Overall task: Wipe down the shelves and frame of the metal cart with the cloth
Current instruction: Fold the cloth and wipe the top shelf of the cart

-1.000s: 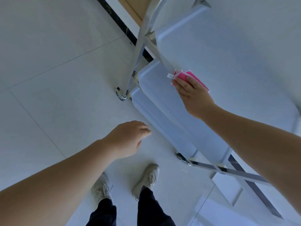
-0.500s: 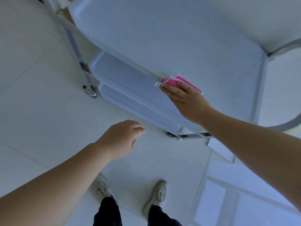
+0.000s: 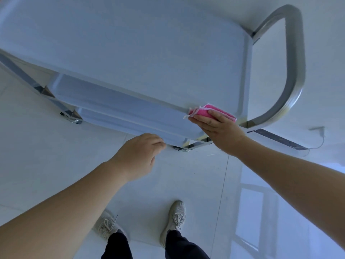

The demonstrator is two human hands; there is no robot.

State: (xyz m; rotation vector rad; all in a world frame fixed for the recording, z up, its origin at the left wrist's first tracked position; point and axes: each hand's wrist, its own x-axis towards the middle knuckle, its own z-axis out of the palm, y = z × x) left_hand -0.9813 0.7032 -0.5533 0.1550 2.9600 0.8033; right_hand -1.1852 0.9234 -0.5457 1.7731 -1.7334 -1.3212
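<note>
Left hand (image 3: 139, 155) out over the floor (image 3: 56, 146) beside the metal cart (image 3: 130, 53), knuckles up, fingers loosely curled, holding nothing. Right hand (image 3: 221, 130) reaching forward, arm extended, fingers flat, pressing the pink cloth (image 3: 207, 112) onto the top shelf's near edge by its right corner, near the handle (image 3: 291, 71).

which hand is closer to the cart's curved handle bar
Right. The right hand presses the pink cloth on the top shelf corner beside the handle bar; the left hand hangs lower, farther away.
</note>
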